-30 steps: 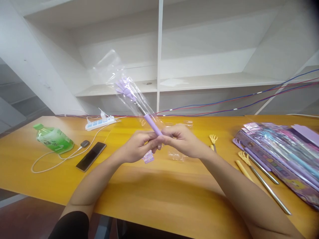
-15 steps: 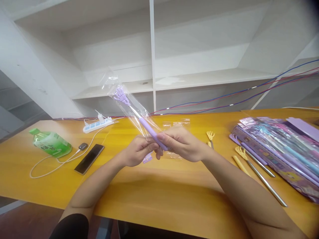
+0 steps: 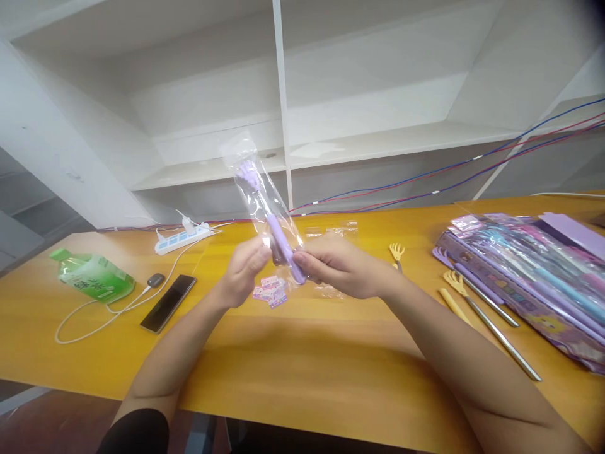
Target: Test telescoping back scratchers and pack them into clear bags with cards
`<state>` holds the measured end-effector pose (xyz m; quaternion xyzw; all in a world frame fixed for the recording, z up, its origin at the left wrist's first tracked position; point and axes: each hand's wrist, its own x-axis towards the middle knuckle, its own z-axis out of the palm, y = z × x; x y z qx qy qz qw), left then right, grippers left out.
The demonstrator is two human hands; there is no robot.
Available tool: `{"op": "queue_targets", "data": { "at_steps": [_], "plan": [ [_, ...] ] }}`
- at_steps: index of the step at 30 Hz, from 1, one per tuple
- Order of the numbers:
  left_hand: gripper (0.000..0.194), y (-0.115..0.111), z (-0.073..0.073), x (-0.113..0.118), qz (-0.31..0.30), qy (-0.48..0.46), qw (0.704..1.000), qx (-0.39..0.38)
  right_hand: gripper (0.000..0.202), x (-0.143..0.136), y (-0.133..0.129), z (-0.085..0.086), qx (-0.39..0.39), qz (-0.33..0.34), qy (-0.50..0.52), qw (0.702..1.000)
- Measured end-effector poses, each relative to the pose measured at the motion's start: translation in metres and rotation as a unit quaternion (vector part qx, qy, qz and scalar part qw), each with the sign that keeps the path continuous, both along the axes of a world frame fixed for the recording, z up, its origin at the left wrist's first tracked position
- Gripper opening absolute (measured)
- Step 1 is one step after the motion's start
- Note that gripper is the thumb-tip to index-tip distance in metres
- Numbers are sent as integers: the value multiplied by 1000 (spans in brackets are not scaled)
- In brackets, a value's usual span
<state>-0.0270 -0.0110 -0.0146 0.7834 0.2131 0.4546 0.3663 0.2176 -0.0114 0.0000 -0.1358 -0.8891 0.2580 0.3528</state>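
Observation:
A purple back scratcher (image 3: 280, 239) with a hand-shaped head lies tilted inside a clear plastic bag (image 3: 242, 146), its head up and to the left. My right hand (image 3: 347, 265) pinches the bag and the lower end of the purple handle. At the bag's left edge is my left hand (image 3: 246, 271), thumb and fingers pressed together on the plastic. Small pink and purple cards (image 3: 271, 291) lie on the table below the bag. Behind my right hand, more clear bags (image 3: 350, 228) are partly hidden.
On the orange table (image 3: 302, 366), left, are a green bottle (image 3: 97, 275), a phone (image 3: 169, 303), cables and a power strip (image 3: 183, 238). Right are yellow scratchers (image 3: 456, 282) and a purple box (image 3: 510, 290) of wrapped scratchers. White shelving stands behind.
My left hand has moved left, from the handle's lower end to the bag's edge. The bagged scratcher is more upright, its head shifted right. The cards below show more fully.

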Motion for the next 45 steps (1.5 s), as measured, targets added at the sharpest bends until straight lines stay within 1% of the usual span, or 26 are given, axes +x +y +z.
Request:
{"op": "queue_targets", "data": {
  "at_steps": [2, 4, 6, 8, 12, 15, 17, 19, 22, 25, 28, 31, 34, 39, 42, 43, 45],
  "plan": [
    [49, 7, -2, 0, 25, -85, 995, -55, 52, -6, 2, -2, -11, -3, -35, 999],
    [48, 13, -1, 1, 51, -146, 982, -104, 51, -13, 3, -6, -44, 3, -85, 995],
    [47, 18, 5, 1, 80, -196, 967, -139, 50, -22, 5, -12, -86, 15, -127, 988],
    [46, 22, 11, -1, 98, -236, 952, -167, 45, -31, 10, -22, -124, 37, -165, 978],
    [35, 31, 19, -9, 132, -279, 932, -192, 35, -48, 26, -52, -155, 69, -233, 958],
    [31, 36, 18, -11, 148, -271, 929, -204, 29, -56, 42, -75, -161, 92, -249, 951],
    [32, 37, 16, -10, 153, -257, 929, -217, 31, -58, 52, -88, -162, 98, -257, 948],
    [33, 37, 14, -8, 151, -247, 930, -228, 37, -58, 62, -99, -156, 69, -260, 950],
    [34, 36, 14, -6, 141, -238, 932, -235, 39, -59, 70, -115, -128, -29, -246, 960],
    [35, 34, 14, -6, 129, -238, 934, -233, 34, -64, 67, -131, -96, -114, -238, 960],
    [36, 32, 15, -6, 127, -235, 935, -231, 35, -72, 58, -144, -78, -147, -260, 951],
    [37, 30, 17, -6, 133, -228, 937, -231, 33, -78, 54, -151, -69, -168, -282, 942],
    [37, 28, 17, -5, 129, -224, 938, -232, 37, -80, 59, -156, -72, -182, -289, 937],
    [44, 23, 13, 0, 104, -214, 941, -242, 41, -78, 69, -161, -94, -177, -266, 943],
    [47, 21, 10, 3, 87, -211, 942, -245, 32, -78, 72, -154, -107, -154, -225, 956],
    [48, 20, 10, 4, 86, -209, 942, -246, 29, -77, 73, -147, -110, -149, -204, 961],
    [49, 18, 9, 4, 87, -203, 944, -246, 30, -71, 74, -129, -116, -150, -149, 970]
  ]
}}
